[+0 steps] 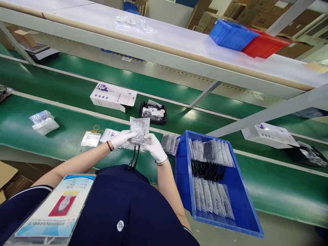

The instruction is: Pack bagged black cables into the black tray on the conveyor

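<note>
Silvery bubble pouch (139,131): was held upright above the green belt's (64,135) near edge, black cord (135,158) hanging from its lower end.
Left hand (122,138): gloved, fingers closed on the pouch's left side.
Right hand (155,147): gloved, fingers closed on the pouch's lower right corner.
Blue bin (184,177): stood just right of the hands, with rows of like pouches.
Small packets (91,139): lay on the belt left of the hands.
Black tray (153,113): sat beyond the pouch, beside a white box (112,96).
</note>
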Action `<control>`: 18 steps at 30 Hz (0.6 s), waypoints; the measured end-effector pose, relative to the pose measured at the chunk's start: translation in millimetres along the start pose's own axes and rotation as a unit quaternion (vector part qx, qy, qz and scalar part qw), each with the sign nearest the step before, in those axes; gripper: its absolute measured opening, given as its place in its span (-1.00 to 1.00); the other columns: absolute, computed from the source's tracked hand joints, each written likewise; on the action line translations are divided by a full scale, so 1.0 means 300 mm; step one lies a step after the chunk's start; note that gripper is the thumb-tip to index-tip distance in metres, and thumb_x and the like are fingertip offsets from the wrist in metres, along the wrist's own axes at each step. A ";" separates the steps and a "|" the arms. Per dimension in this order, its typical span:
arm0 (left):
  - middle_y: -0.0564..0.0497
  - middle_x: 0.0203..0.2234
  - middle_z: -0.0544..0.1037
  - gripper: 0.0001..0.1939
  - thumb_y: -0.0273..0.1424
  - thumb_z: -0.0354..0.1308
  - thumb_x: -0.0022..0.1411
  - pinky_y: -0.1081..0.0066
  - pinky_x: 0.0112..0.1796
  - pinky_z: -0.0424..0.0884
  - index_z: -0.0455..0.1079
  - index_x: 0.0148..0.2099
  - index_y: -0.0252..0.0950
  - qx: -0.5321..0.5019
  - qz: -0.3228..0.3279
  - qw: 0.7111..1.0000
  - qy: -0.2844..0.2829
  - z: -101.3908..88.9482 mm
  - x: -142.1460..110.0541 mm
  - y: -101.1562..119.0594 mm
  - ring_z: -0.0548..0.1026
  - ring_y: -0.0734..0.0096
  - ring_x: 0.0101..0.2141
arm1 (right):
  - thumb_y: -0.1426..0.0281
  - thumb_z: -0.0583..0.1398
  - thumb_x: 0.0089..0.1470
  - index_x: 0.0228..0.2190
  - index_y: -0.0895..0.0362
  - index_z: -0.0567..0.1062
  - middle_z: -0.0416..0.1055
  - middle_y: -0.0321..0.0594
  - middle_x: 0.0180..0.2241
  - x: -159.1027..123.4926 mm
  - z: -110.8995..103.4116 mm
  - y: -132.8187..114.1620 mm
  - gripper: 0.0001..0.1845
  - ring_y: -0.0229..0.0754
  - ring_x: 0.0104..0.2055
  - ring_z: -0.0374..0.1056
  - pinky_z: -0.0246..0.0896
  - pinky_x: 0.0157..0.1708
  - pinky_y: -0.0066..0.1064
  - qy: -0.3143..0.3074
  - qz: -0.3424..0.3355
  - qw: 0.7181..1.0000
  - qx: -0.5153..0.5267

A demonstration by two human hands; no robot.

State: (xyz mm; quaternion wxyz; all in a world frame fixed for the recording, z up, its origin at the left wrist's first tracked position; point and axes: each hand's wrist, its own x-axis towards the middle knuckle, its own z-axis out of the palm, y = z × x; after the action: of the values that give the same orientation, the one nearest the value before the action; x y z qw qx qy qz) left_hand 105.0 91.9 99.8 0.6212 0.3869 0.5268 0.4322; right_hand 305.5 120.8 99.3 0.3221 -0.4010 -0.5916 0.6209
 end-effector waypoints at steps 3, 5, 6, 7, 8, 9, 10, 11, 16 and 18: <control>-0.17 -0.13 0.59 -0.40 -0.01 0.35 0.00 0.21 0.00 0.36 0.51 -0.09 -0.42 -0.020 -0.004 1.000 -0.016 0.008 0.001 0.003 0.49 0.12 -0.10 | 0.23 0.23 -0.08 -0.37 0.09 0.36 0.34 -0.34 -0.44 0.006 0.009 -0.006 -0.76 -0.25 -0.45 0.25 0.21 -0.42 -0.38 0.034 0.030 0.999 -0.006; -0.14 -0.17 0.60 -0.41 0.00 0.36 -0.03 0.22 -0.02 0.37 0.52 -0.13 -0.41 0.016 0.002 1.000 -0.001 0.014 -0.005 0.012 0.50 0.11 -0.12 | 0.15 0.22 -0.01 -0.44 0.09 0.33 0.33 -0.36 -0.49 0.013 0.015 -0.009 -0.72 -0.26 -0.48 0.25 0.21 -0.43 -0.38 0.065 0.030 0.997 -0.037; -0.13 -0.19 0.61 -0.42 0.00 0.36 -0.03 0.22 -0.04 0.37 0.53 -0.15 -0.41 0.044 0.005 0.999 0.008 0.015 -0.009 0.016 0.50 0.10 -0.13 | 0.13 0.22 0.00 -0.47 0.09 0.31 0.32 -0.36 -0.51 0.017 0.017 -0.010 -0.70 -0.26 -0.50 0.25 0.21 -0.43 -0.38 0.073 0.029 0.996 -0.048; -0.13 -0.21 0.61 -0.42 0.01 0.35 -0.03 0.21 -0.05 0.38 0.53 -0.17 -0.41 0.067 0.006 0.998 0.014 0.015 -0.012 0.020 0.50 0.09 -0.14 | 0.12 0.22 0.00 -0.48 0.09 0.30 0.31 -0.37 -0.52 0.021 0.017 -0.011 -0.68 -0.26 -0.50 0.25 0.21 -0.43 -0.38 0.079 0.028 0.995 -0.054; -0.13 -0.22 0.61 -0.42 0.02 0.34 -0.02 0.21 -0.06 0.38 0.53 -0.18 -0.41 0.081 0.006 0.997 0.017 0.014 -0.014 0.022 0.50 0.07 -0.14 | 0.12 0.23 0.00 -0.49 0.09 0.29 0.30 -0.38 -0.53 0.025 0.017 -0.011 -0.67 -0.27 -0.51 0.25 0.20 -0.43 -0.38 0.081 0.027 0.995 -0.057; -0.13 -0.22 0.61 -0.42 0.02 0.34 -0.02 0.20 -0.06 0.39 0.53 -0.17 -0.41 0.085 0.004 0.996 0.018 0.012 -0.014 0.022 0.51 0.06 -0.13 | 0.12 0.23 0.00 -0.50 0.09 0.28 0.29 -0.39 -0.53 0.028 0.017 -0.011 -0.66 -0.27 -0.51 0.25 0.20 -0.43 -0.38 0.081 0.027 0.995 -0.058; -0.13 -0.20 0.61 -0.41 0.01 0.34 -0.03 0.20 -0.05 0.39 0.53 -0.15 -0.42 0.079 0.004 0.997 0.016 0.010 -0.012 0.020 0.51 0.05 -0.12 | 0.12 0.24 -0.01 -0.51 0.09 0.28 0.28 -0.39 -0.53 0.031 0.018 -0.011 -0.66 -0.27 -0.51 0.24 0.19 -0.43 -0.39 0.081 0.027 0.995 -0.060; -0.14 -0.18 0.61 -0.40 0.00 0.35 -0.03 0.20 -0.03 0.39 0.53 -0.12 -0.42 0.066 0.006 0.998 0.012 0.007 -0.009 0.016 0.51 0.04 -0.10 | 0.12 0.25 -0.02 -0.50 0.09 0.29 0.28 -0.39 -0.53 0.032 0.022 -0.009 -0.66 -0.27 -0.50 0.24 0.20 -0.42 -0.39 0.083 0.028 0.994 -0.059; -0.22 -0.12 0.60 -0.38 0.02 0.28 0.03 0.15 0.00 0.44 0.52 -0.06 -0.42 -0.048 0.037 0.997 0.051 0.026 0.001 0.002 0.52 0.03 -0.06 | 0.30 0.30 -0.13 -0.02 0.08 0.33 0.44 -0.20 -0.12 0.011 0.073 0.014 -0.41 -0.14 -0.14 0.38 0.30 -0.12 -0.31 0.115 -0.037 0.992 0.044; -0.19 -0.18 0.62 -0.40 0.07 0.15 0.11 0.18 -0.09 0.50 0.54 -0.07 -0.34 -0.007 -0.002 0.996 0.093 0.048 -0.008 0.005 0.55 0.05 -0.10 | 0.30 0.26 -0.07 0.02 0.05 0.33 0.43 -0.20 -0.05 0.009 0.089 0.038 -0.43 -0.11 -0.07 0.38 0.27 -0.04 -0.28 0.140 -0.044 0.989 0.018</control>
State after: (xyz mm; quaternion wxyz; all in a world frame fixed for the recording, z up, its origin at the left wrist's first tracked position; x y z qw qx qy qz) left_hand 118.9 89.7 104.0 0.5726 0.3398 0.5804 0.4689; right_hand 281.4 109.4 87.1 0.4359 -0.4518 -0.5460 0.5548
